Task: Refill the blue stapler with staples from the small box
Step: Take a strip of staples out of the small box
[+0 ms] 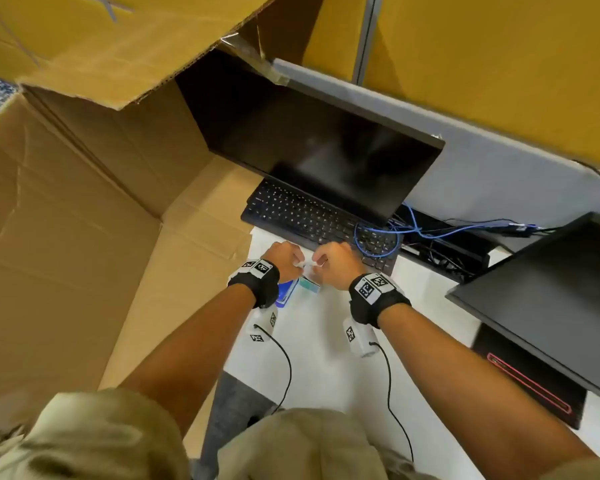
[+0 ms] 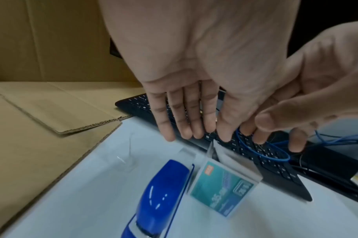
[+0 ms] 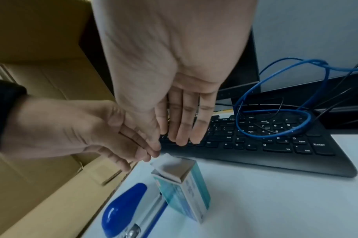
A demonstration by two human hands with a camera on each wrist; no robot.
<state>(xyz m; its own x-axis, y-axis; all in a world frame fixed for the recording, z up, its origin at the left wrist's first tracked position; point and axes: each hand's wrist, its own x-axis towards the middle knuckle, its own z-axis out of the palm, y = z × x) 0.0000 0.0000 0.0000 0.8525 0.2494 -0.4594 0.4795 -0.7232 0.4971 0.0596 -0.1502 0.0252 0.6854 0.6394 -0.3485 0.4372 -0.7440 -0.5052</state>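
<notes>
The blue stapler (image 1: 286,292) lies on the white desk (image 1: 326,358), partly under my left wrist. The small teal staple box (image 1: 309,286) leans against its right side with its end flap open (image 3: 174,167). My left hand (image 1: 284,258) and right hand (image 1: 336,261) meet fingertip to fingertip just above the open box. In the head view a small white piece (image 1: 305,264) sits between them; I cannot make out whether it is the flap or staples. In the wrist views the long fingers of my left hand (image 2: 186,122) and my right hand (image 3: 182,125) look straight.
A black keyboard (image 1: 309,216) lies just beyond the hands, with a blue cable (image 1: 378,237) looped over its right end. A dark monitor (image 1: 319,147) stands behind it and a second screen (image 1: 551,306) at right. Large cardboard boxes (image 1: 66,237) crowd the desk's left edge.
</notes>
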